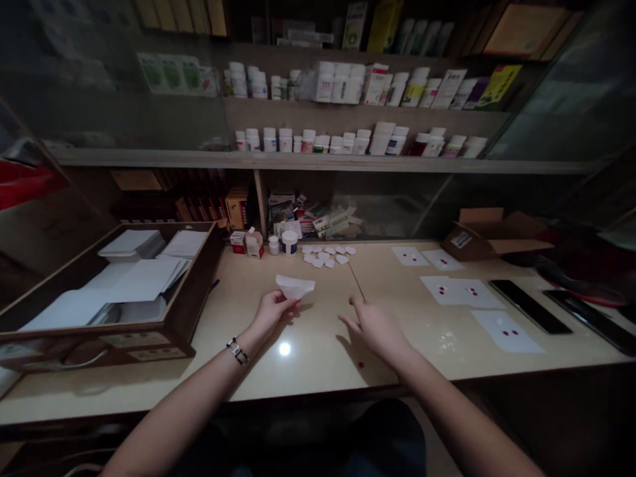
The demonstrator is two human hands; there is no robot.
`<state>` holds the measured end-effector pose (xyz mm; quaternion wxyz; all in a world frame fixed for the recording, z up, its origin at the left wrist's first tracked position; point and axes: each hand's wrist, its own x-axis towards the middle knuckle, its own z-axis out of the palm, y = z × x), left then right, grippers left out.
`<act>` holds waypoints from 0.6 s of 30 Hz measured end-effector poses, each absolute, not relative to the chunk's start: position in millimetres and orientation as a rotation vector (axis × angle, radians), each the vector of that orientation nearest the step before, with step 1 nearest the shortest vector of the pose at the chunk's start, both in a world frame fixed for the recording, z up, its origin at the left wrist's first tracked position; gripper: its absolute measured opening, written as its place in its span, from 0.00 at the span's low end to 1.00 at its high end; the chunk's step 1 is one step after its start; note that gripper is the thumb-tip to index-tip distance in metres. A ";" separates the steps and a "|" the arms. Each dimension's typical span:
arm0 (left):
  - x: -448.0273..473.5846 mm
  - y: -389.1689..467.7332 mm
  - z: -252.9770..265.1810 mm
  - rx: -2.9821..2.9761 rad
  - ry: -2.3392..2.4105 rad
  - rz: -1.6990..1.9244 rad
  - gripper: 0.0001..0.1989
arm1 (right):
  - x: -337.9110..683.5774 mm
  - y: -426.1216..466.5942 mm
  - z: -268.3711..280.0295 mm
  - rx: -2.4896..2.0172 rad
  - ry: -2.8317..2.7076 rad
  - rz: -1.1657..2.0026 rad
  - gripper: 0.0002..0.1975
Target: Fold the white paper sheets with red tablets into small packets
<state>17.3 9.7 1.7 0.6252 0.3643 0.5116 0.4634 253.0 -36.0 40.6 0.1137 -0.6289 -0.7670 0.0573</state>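
Observation:
My left hand pinches a partly folded piece of white paper above the counter. My right hand is to its right, thumb and index finger apart, with nothing visible in it. A small red pill lies on the counter just below the right hand. Farther right, white paper sheets lie flat with red pills on them; some also carry what look like white pills. Beyond my hands, several small folded white paper packets are spread near the back of the counter.
A wooden drawer with stacked white paper stands on the left. At the back are a white jar, a small bottle and medicine boxes. Phones and an open cardboard box are right. Shelves of bottles rise behind.

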 end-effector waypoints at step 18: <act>17.8 7.9 -1.7 0.902 1.111 1.106 0.18 | 284.1 -89.9 13.6 -1.766 -2.339 0.741 0.03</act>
